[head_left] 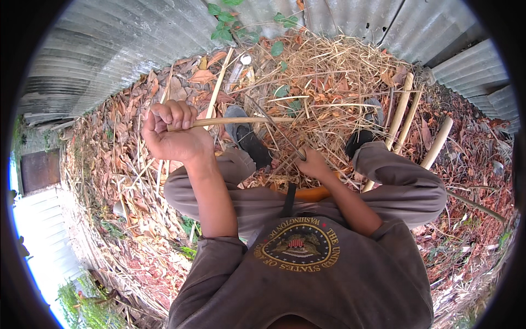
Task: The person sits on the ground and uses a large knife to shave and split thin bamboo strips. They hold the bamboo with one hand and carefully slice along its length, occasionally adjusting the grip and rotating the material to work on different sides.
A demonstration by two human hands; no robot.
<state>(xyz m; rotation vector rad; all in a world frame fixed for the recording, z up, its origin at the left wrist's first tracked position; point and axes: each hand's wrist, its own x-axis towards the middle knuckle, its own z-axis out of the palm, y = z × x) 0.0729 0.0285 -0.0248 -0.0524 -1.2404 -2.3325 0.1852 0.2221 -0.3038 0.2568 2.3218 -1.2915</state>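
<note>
Left fingers [176, 113] grip a stick [244, 120], right fingers [310, 160] a knife [284, 134], over leaf-strewn ground [123, 159] beside corrugated sheets [131, 46].

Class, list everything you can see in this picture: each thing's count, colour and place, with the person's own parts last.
Stick: one, light brown, in the left hand
Knife: one, dark blade, in the right hand
Poles: at least three, pale tan, right of centre
Straw-like strips: many, yellowish, mostly upper centre
Dry leaves: many, brown, widely scattered
Bottle-like object: one, clear, upper left of centre
Corrugated sheets: several, grey, along the top
Leafy plants: several, green, top and lower left
Unclear object: one, orange, centre, behind the right forearm
Shirt: one, dark brown, bottom centre
Trousers: one pair, grey-brown, centre
Shoes: two, black and grey, above the trousers
Hands: two, bare, left and right of centre
</note>
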